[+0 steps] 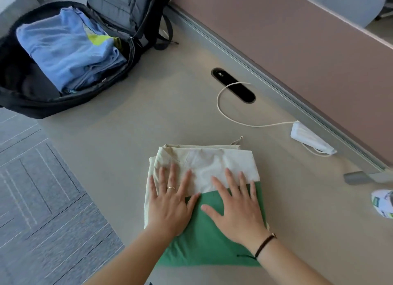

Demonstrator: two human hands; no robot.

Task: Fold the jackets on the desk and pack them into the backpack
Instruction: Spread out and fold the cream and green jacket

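A folded jacket (pixel 207 202), cream on its far half and green on its near half, is laid flat on the table (pixel 148 119), and both hands are pressed on it with fingers straight and spread, nothing being gripped. The left hand (pixel 170 202) is set on the jacket's left part, across the seam between cream and green, and a ring is seen on one finger. The right hand (pixel 236 206) is set on the jacket's right part, mostly on the green, with its fingertips reaching the cream; a dark band is worn at that wrist. Far to the left of the jacket and beyond it, the backpack (pixel 70 51) is laid open on the table's corner, and a folded blue garment (pixel 68 51) is seen inside it, with a patch of yellow-green cloth showing at its far edge. Beyond the jacket, a black cable slot (pixel 232 85) is set into the table, and a white cord (pixel 223 108) is looped from it to a white mask (pixel 310 140) lying to the jacket's right, near the divider (pixel 297 51). At the frame's right edge, a white printed object (pixel 382 203) is partly seen. Left of the jacket, past the table's edge, grey carpet (pixel 42 189) is visible.
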